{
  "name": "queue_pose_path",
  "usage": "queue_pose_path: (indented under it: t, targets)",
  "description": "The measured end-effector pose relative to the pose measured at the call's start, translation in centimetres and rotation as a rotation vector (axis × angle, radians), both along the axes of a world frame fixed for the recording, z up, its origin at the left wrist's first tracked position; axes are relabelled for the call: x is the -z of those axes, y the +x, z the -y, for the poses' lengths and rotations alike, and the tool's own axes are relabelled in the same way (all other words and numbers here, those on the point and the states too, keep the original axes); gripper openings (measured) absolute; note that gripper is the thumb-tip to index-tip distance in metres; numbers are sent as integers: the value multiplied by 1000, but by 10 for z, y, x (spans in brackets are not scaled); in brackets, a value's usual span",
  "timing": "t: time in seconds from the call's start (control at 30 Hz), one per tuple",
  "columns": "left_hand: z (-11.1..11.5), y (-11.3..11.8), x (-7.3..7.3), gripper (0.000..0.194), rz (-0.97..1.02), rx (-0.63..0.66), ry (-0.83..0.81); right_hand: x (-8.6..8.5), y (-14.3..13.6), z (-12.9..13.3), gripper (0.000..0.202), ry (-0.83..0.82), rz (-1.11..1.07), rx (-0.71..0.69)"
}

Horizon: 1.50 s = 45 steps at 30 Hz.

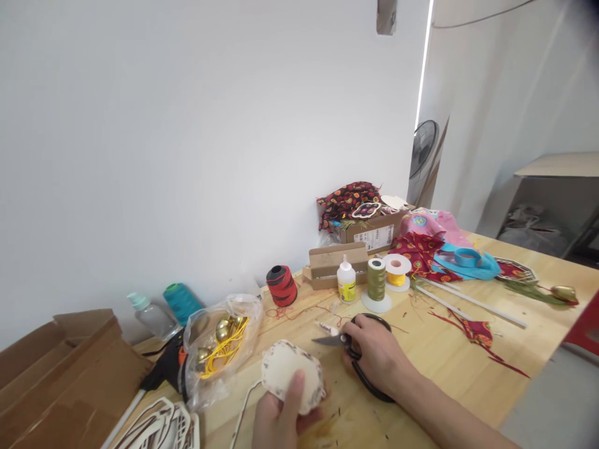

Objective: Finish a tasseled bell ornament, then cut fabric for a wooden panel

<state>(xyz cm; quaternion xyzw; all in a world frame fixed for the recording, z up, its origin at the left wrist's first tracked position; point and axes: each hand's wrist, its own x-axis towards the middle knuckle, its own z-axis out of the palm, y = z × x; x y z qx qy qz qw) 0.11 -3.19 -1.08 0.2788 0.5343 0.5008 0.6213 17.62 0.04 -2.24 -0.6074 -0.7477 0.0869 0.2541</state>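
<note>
My left hand (276, 421) is closed on a flat, cream-coloured rounded piece (287, 368) with a dark-flecked, wavy edge, the thumb lying across its face. A thin pale strip (246, 411) runs down beside it; whether the two are joined, I cannot tell. To the right, my right hand (377, 352) is wrapped round black-handled scissors (330, 341) at table level. Their blades point left, towards the cream piece but apart from it. Just behind the blades lies a small whitish pointed item (327, 328), too small to name.
Behind the hands stand a red thread spool (281, 287), a glue bottle (347, 280), a green spool (376, 280) and a yellow spool (397, 274). A plastic bag of bells (222, 349) and a cardboard box (70, 368) are left. Fabric (421, 252) and white sticks (472, 302) lie right.
</note>
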Motion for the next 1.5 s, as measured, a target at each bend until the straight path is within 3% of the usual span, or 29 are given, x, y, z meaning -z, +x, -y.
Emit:
queue_pose_path:
  t: [0.07, 0.23, 0.37, 0.53, 0.73, 0.93, 1.17, 1.5]
  targets:
    - [1, 1, -1, 25, -10, 18, -24, -2, 2, 0, 19, 5, -16, 24]
    - [-5, -5, 3, 21, 48, -58, 25, -3, 2, 5, 20, 51, -90, -110]
    - [-8, -8, 8, 19, 13, -55, 42, 0, 0, 5, 17, 32, -51, -135]
    - [-9, -8, 11, 34, -22, -56, 64, 2, 0, 3, 14, 42, -27, -139]
    - [-10, -10, 8, 42, -74, -36, 90, 1, -2, 3, 16, -21, -4, -86]
    - [1, 1, 5, 43, -165, 14, 42, -1, 0, 2, 17, -31, -21, 72]
    - [-9, -9, 8, 42, -32, -70, 61, 2, 0, 5, 18, 21, -67, -81]
    - [-8, -9, 10, 41, -63, -55, 73, 0, -1, 6, 17, 15, -53, -102]
